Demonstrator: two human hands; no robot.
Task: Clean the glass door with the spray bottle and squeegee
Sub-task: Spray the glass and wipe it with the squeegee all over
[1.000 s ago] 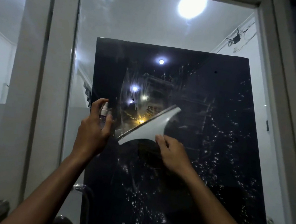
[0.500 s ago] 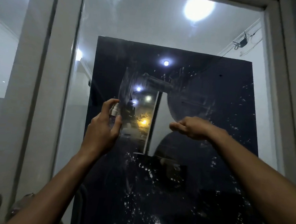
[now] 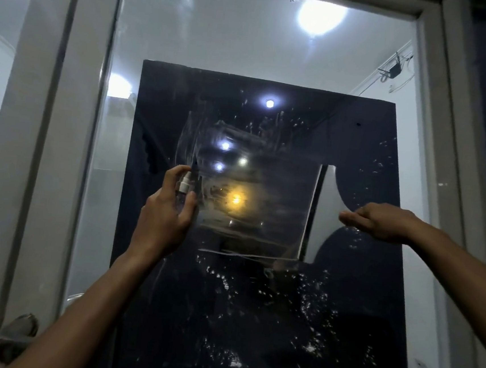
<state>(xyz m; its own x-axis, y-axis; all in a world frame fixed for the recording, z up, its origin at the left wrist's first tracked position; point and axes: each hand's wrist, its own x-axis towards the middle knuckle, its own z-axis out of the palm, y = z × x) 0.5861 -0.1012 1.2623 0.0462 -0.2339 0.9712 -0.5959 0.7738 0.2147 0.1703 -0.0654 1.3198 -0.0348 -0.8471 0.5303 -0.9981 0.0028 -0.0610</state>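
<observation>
The glass door (image 3: pixel 254 303) fills the view, dark in the middle and speckled with white droplets low down. A white squeegee (image 3: pixel 322 215) stands upright against the glass right of centre, blade edge to the left. My right hand (image 3: pixel 380 222) holds its handle from the right. A wiped band of clearer glass runs from the blade leftward. My left hand (image 3: pixel 164 215) grips a small spray bottle (image 3: pixel 184 185) with a white nozzle, held up close to the glass at the left of the wiped patch.
A pale door frame (image 3: pixel 429 142) borders the glass on the right, and a frame post (image 3: pixel 47 135) stands on the left. Metal door handles (image 3: pixel 17 331) show at the lower left. Ceiling lights reflect in the upper glass.
The squeegee turned from slanted to upright and slid right across the glass, leaving a wiped band. My right hand moved right with it. My left hand with the bottle stayed nearly still.
</observation>
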